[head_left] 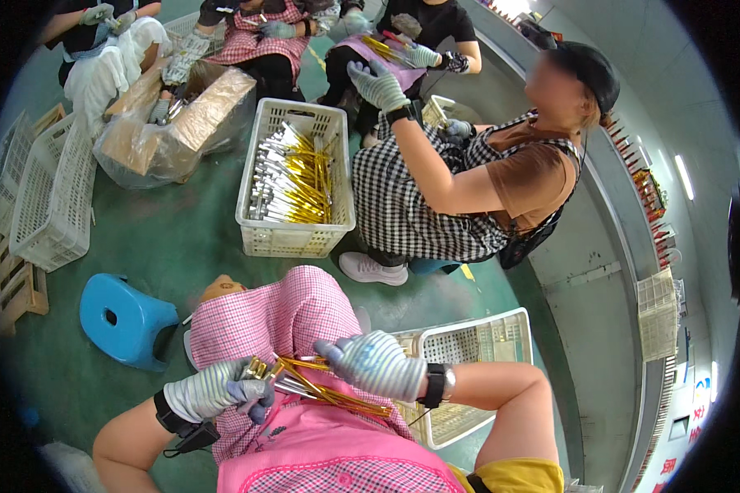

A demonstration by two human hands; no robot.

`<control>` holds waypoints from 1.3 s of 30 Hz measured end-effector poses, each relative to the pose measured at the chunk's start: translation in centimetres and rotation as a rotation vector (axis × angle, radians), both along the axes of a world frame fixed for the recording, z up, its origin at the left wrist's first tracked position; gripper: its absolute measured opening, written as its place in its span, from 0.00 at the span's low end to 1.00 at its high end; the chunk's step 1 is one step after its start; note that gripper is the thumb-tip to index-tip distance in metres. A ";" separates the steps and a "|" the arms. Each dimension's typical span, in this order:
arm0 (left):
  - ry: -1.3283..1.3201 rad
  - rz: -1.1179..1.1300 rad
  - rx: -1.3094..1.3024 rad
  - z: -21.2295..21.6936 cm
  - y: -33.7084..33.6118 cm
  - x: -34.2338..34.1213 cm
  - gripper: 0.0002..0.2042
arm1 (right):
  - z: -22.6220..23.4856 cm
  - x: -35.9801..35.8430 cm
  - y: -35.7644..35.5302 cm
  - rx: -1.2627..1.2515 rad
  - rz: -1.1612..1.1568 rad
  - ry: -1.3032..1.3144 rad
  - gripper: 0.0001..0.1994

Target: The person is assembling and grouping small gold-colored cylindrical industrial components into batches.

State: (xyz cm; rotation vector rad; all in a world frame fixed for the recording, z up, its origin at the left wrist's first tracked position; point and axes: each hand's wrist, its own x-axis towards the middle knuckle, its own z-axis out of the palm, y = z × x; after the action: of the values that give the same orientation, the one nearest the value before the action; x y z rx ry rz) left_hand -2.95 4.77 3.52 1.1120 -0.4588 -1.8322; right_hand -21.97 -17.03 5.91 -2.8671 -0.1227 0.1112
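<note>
My left hand (208,393), in a striped grey-white glove, is closed round the thicker ends of several thin metal rods (345,399). These rods are gold and silver, and they fan out to the right across my pink apron (321,452). My right hand (376,366), gloved the same way, is closed just above them. A gold rod runs from the bunch to its fingertips, which seem to pinch it; the grip is partly hidden. Ahead of my knees, a white plastic crate (296,241) holds many more gold and silver rods.
Beside my right arm stands another white crate (522,337). A blue stool (122,320) is at my left. A person in a checked apron (427,201) sits ahead on the right; several others work further back. Far left are stacked crates (53,193) and a plastic-wrapped carton (177,131).
</note>
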 end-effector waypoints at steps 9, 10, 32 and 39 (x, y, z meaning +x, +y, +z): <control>0.256 0.454 -0.069 0.8 0.6 -1.2 0.31 | 0.9 -2.5 -1.1 0.012 -0.133 -0.046 0.18; 0.243 0.521 -0.078 1.0 0.3 -1.0 0.32 | 0.2 -3.5 -1.7 0.016 -0.183 -0.063 0.17; -0.600 0.841 -0.159 -1.5 -5.8 15.7 0.27 | -2.0 -4.9 -1.9 0.127 -0.200 -0.147 0.21; -1.246 -0.140 -0.384 0.9 -1.3 -1.8 0.17 | -2.5 -2.0 1.2 0.066 -0.149 0.022 0.18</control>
State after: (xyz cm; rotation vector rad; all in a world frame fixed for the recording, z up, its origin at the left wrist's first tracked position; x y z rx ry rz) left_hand -4.73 3.48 4.40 1.8554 -1.5353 -0.8672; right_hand -23.94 -15.82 3.37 -2.7968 0.0896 0.1074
